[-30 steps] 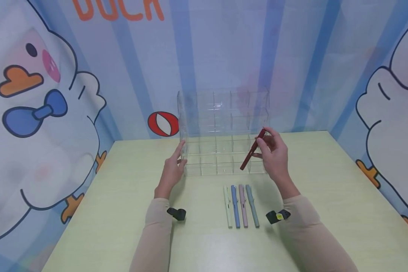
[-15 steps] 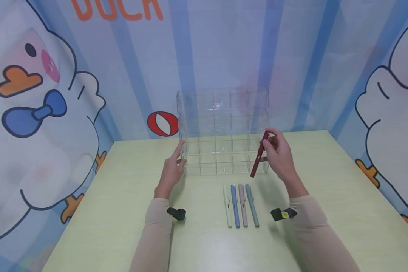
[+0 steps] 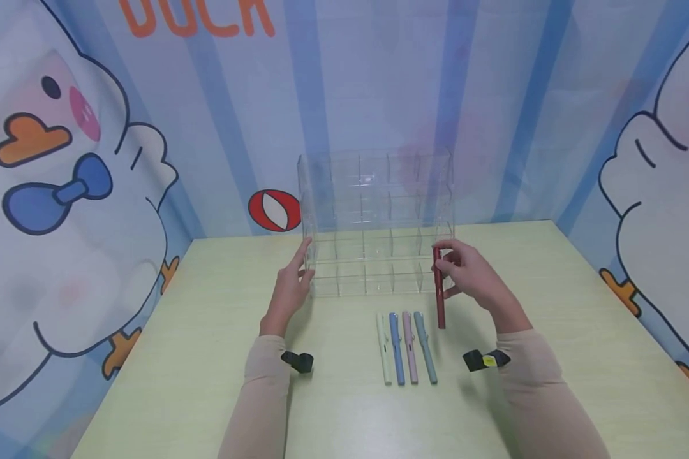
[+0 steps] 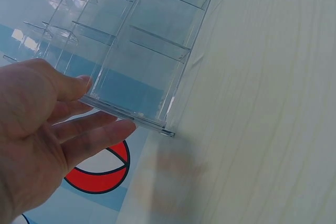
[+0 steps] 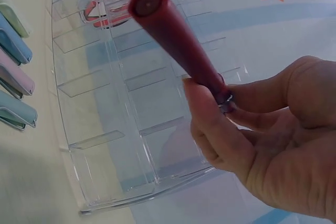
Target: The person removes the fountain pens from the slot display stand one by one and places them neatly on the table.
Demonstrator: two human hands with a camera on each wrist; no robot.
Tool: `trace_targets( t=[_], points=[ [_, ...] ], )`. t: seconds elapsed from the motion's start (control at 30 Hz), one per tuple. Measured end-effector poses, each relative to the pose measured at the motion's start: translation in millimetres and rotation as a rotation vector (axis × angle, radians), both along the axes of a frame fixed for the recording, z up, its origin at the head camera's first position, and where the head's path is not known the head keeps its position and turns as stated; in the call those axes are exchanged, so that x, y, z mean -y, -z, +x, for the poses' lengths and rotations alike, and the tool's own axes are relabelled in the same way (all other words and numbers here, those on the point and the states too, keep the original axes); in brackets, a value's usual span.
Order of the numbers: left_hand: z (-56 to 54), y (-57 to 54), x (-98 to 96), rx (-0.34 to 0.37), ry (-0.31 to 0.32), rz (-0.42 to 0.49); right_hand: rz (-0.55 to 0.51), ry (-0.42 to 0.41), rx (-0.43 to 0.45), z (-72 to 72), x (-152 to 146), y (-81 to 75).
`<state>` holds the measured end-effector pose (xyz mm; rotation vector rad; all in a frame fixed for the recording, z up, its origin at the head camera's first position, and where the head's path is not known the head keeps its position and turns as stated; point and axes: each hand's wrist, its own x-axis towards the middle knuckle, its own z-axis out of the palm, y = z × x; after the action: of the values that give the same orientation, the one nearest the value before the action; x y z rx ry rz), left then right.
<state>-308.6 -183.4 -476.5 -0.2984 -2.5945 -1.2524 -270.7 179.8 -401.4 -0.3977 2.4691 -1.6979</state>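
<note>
My right hand pinches a dark red pen near its upper end, between thumb and fingers. The pen stands almost upright in front of the right end of a clear compartment rack. In the right wrist view the pen's round end faces the camera. My left hand rests against the rack's left side, its fingers fairly straight and the thumb by the front edge. On the table lie a pale green pen, a blue pen, a pink pen and a teal pen, side by side.
The rack stands at the back of the light wooden table, near a printed cloth backdrop. Its thin clear dividers are hard to see. Cloth with duck prints also rises on both sides.
My right hand has come toward me and slightly right, lowering the red pen from the rack's front. The pen has turned from slanted to nearly upright. The left hand stays on the rack.
</note>
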Motion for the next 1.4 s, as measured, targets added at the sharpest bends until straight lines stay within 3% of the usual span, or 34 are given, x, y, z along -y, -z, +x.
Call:
trace_targets(
  t=[0.37, 0.67, 1.03, 1.4],
  points=[
    [-0.9, 1.2, 0.2, 0.006, -0.004, 0.009, 0.059, -0.082, 0.158, -0.2, -8.1, 2.7],
    [-1.2, 1.6, 0.7, 0.005, -0.004, 0.005, 0.128, -0.150, 0.230, -2.4, -13.3, 8.3],
    [-1.3, 1.2, 0.5, -0.002, -0.001, 0.010, 0.140, -0.198, 0.317, -5.9, -15.6, 23.1],
    [-2.1, 3.2, 1.4, 0.003, 0.004, 0.017, 0.145, -0.171, 0.370, -8.0, -14.8, 35.9]
  ],
)
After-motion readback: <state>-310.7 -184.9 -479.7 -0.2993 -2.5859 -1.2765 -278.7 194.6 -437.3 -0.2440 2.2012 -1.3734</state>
